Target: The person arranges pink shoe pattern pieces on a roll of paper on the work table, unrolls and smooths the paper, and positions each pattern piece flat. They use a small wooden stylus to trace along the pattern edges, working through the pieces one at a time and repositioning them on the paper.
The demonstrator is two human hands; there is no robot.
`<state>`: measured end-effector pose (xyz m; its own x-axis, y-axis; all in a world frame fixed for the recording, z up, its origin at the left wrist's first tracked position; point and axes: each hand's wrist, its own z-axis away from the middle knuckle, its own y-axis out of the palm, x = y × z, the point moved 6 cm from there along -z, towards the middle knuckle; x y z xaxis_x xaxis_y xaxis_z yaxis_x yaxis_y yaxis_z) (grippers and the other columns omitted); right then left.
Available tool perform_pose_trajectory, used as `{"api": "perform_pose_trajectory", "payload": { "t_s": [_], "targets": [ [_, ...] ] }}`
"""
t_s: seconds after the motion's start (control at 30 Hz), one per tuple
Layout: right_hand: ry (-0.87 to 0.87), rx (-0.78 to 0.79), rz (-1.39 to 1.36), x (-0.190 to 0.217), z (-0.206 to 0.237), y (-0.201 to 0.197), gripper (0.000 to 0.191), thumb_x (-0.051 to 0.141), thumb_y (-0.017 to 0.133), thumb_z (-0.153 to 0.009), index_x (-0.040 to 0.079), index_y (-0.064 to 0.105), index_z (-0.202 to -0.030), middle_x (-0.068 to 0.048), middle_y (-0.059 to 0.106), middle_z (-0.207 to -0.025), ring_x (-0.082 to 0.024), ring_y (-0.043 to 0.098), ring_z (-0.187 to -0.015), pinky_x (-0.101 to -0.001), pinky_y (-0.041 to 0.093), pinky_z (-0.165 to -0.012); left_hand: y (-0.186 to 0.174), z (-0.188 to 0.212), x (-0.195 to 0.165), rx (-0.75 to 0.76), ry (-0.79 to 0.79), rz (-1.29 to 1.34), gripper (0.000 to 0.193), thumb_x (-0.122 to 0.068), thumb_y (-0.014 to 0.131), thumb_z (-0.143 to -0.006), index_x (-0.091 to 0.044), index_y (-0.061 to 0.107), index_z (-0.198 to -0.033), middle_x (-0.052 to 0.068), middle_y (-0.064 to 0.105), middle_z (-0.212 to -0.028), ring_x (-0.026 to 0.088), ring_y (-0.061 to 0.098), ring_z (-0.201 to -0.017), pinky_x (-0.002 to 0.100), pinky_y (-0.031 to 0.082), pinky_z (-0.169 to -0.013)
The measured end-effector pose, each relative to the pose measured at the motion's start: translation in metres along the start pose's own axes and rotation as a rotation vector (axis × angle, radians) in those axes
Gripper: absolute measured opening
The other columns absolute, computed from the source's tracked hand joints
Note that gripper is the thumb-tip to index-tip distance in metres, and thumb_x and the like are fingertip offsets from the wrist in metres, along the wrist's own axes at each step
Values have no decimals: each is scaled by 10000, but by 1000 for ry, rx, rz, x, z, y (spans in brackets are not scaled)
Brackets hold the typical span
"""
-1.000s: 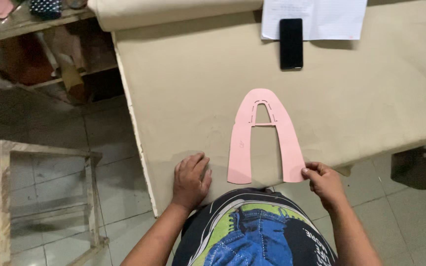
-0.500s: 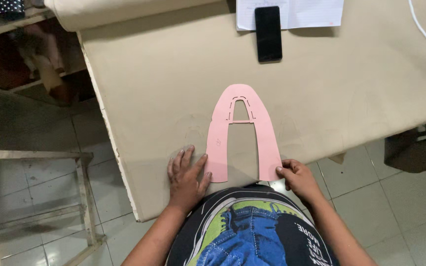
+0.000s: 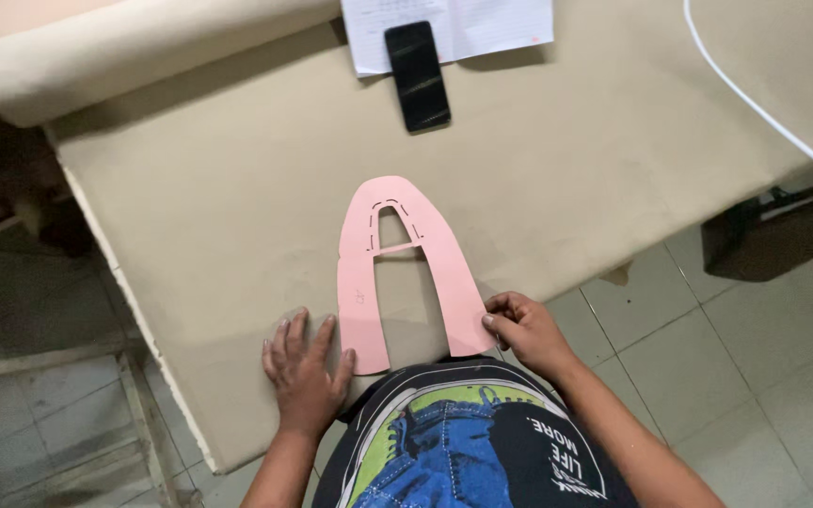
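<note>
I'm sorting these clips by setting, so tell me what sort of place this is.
Probably a small cutting or shoemaking workshop: a work table covered in beige material, a pink arch-shaped pattern piece steadied by the left hand and right hand, and a roll of the same material.

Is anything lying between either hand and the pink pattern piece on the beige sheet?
Nothing visible. The right hand already touches the pink pattern piece at its right leg; the left hand lies flat on the beige sheet beside its left leg.
</note>
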<state>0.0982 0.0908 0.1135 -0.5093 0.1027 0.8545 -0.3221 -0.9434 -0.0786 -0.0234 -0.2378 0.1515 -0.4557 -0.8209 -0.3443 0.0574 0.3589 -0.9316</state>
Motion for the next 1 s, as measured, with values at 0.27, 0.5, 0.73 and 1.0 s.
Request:
{"api": "perform_pose_trajectory", "payload": {
  "t_s": [0.27, 0.5, 0.73, 1.0],
  "targets": [
    [-7, -313, -97, -28, 19, -71, 203, 109, 700, -904, -10, 691, -1068, -1, 619, -757, -64, 499, -608, -225, 424, -551, 41, -26, -80, 192, 205, 95, 749, -500, 712, -785, -187, 535, -1442, 137, 339, -1579, 358, 232, -1480, 650, 84, -1171],
    [105, -334, -295, -79, 54, -114, 210, 89, 683, -899, -7, 677, -1086, -18, 613, -728, -84, 523, -553, -234, 444, -502, 67, -53, -158, 276, 440, 40, 647, -354, 696, -831, -207, 537, -1441, 60, 409, -1591, 363, 302, -1487, 659, 132, -1180],
    [194, -131, -459, -100, 65, -128, 352, 171, 659, -917, 24, 676, -1237, -10, 670, -784, -61, 518, -544, -214, 421, -490, 81, -73, -235, 426, 556, 177, 625, -300, 702, -825, -141, 561, -1412, 87, 475, -1539, 350, 353, -1467, 618, 160, -1184],
    [25, -88, -476, -54, 59, -157, 237, 160, 702, -955, -13, 705, -1117, -10, 676, -795, -75, 554, -583, -230, 452, -531, 75, -88, -349, 379, 483, 408, 620, -287, 775, -847, -47, 534, -1365, 184, 600, -1333, 390, 555, -1268, 489, 414, -1064]
  ]
}}
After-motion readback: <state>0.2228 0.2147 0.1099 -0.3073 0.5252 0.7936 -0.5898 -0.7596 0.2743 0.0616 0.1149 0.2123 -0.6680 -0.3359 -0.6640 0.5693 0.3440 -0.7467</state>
